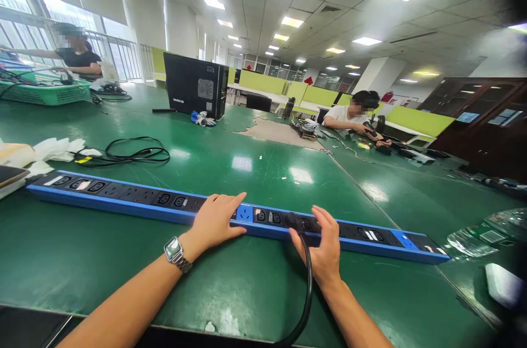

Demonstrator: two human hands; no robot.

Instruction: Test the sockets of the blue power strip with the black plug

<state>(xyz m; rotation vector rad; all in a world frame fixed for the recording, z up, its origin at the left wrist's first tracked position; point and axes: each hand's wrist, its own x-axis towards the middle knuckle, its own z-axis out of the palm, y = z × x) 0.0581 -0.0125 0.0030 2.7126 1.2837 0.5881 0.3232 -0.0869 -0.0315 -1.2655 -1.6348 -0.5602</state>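
Note:
A long blue-and-black power strip (pixel 140 194) lies across the green table in front of me, with rows of sockets along its top. My left hand (pixel 216 219), wearing a watch on its wrist, grips the strip near its middle, thumb on the near side and fingers over the top. A black plug (pixel 295 220) sits in a socket to the right of the middle, its thick black cord (pixel 308 282) running down toward the table's near edge. Around this plug is my right hand (pixel 323 246), thumb and fingers apart, with the fingers over the strip's far side.
A coiled black cable (pixel 135 151) lies beyond the strip. Farther back stand a black computer tower (pixel 193 84) and a green basket (pixel 53 93) of cables. A plastic bottle (pixel 489 233) lies at the right. Two other people sit across the table, one handling a dark object.

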